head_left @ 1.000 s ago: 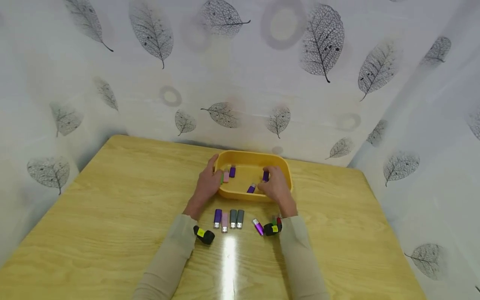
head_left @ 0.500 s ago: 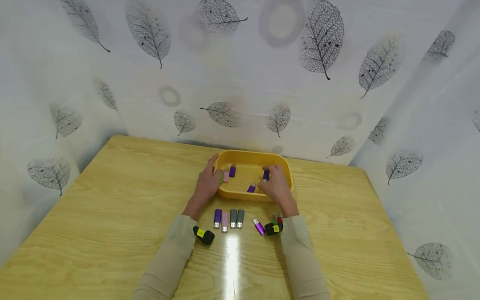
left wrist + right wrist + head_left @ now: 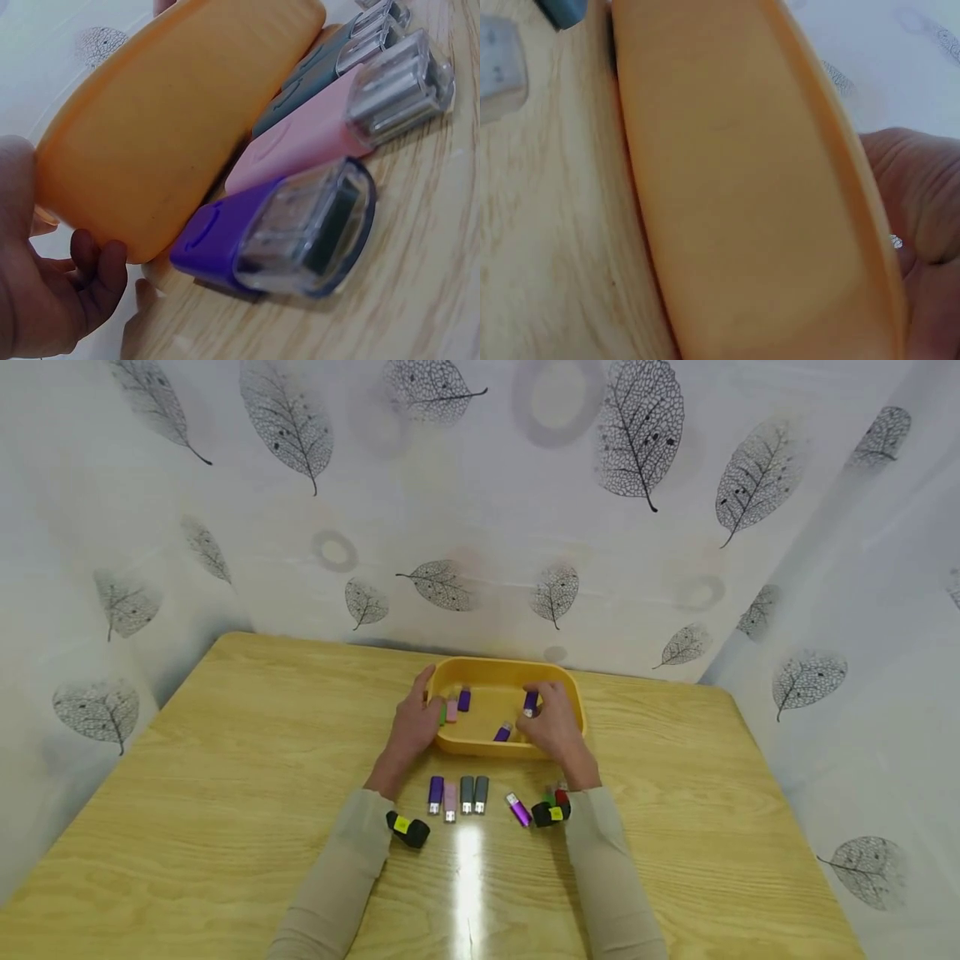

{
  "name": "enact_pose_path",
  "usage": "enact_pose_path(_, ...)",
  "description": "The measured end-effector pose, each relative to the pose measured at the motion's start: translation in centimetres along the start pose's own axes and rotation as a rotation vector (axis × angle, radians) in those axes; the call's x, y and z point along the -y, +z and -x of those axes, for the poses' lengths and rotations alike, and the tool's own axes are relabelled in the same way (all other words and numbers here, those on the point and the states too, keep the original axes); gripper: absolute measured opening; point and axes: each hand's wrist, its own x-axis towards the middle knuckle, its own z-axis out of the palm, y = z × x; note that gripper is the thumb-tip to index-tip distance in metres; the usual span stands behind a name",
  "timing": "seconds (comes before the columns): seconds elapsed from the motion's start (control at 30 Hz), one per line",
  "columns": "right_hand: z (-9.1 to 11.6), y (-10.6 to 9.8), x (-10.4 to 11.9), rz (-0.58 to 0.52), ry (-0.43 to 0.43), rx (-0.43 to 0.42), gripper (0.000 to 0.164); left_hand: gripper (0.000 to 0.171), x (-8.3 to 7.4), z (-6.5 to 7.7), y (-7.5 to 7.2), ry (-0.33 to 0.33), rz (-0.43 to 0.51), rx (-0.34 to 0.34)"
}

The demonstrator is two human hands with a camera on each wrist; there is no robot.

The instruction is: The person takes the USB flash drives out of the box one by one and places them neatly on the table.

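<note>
Not a lot's moved since the last frame: the right grip (image 3: 557, 724) and its purple USB stick (image 3: 530, 702) look nudged slightly toward the tabletop's (image 3: 262, 760) far edge. Loads of room out to the left and right edges, but the yellow tray (image 3: 480, 748) sits close to the far edge, so little slack behind it. Left grip (image 3: 414, 727) is curled round the tray's left end; right one has the stick pinched inside the rim. I'd guess it's mid pick or place, can't tell which. Any move out calls for a lift over the near rim, minding the row of four sticks (image 3: 464, 792) on the near-edge side.
</note>
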Motion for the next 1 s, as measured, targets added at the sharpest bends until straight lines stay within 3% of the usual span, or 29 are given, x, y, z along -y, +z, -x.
enact_pose_path(0.33, 0.6, -0.8, 1.8, -0.023, -0.150, 0.058, 0.051, 0.056, 0.0, 0.3, 0.1, 0.048, -0.002, -0.001)
enact_pose_path(0.5, 1.1, -1.2, 2.8, 0.011, -0.218, 0.182, 0.048, 0.056, 0.0, 0.1, 0.1, 0.042, 0.005, 0.002)
enact_pose_path(0.7, 1.6, -1.2, 3.4, 0.041, -0.260, 0.340, 0.049, 0.055, 0.0, 0.1, 0.1, 0.023, 0.012, 0.003)
enact_pose_path(1.0, 1.9, -1.3, 3.6, 0.001, -0.268, 0.382, 0.050, 0.055, 0.2, 0.0, 0.1, 0.036, 0.019, 0.008)
